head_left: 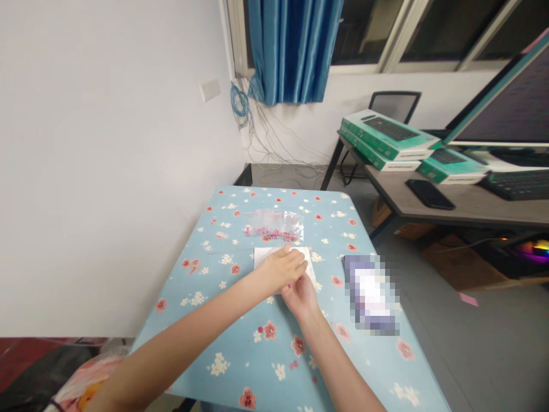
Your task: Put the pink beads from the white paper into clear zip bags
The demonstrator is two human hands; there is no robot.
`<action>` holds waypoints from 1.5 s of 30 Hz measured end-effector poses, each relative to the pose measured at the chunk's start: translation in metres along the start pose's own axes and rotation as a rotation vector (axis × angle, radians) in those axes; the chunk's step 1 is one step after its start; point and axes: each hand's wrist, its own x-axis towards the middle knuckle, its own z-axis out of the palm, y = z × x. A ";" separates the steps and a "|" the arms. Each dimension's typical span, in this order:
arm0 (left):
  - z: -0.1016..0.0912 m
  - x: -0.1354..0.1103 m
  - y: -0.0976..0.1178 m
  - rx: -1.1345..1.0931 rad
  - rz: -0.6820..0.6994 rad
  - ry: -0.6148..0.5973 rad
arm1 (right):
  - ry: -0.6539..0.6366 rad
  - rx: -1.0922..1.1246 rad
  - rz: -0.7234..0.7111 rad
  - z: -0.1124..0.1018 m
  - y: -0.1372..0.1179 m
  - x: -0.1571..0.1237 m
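Note:
My left hand (283,266) lies knuckles up over a white paper sheet (262,256) on the blue flowered table (240,349), fingers curled together as in a pinch. My right hand (302,294) sits just below it, fingers bent and touching the left hand's fingertips. What the fingers pinch is too small to make out. A clear plastic bag of pink beads (274,226) lies just beyond the paper, apart from both hands.
A blurred-out flat object (371,294) lies on the table's right side. A white wall runs along the left. To the right stands a grey desk (463,206) with green keyboard boxes (388,137), a black phone (429,194), a monitor and a keyboard.

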 end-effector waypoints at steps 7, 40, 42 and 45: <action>-0.003 -0.038 -0.061 -0.280 -0.193 0.063 | 0.071 0.178 0.026 0.019 -0.009 -0.017; -0.024 0.002 -0.014 0.122 0.332 0.002 | -0.138 0.427 0.084 0.009 0.000 -0.005; -0.028 -0.001 -0.023 0.062 0.298 0.004 | -0.068 0.330 0.064 0.014 -0.002 -0.008; -0.028 -0.009 -0.036 -0.074 0.225 0.019 | -0.033 0.251 0.022 0.019 -0.004 -0.012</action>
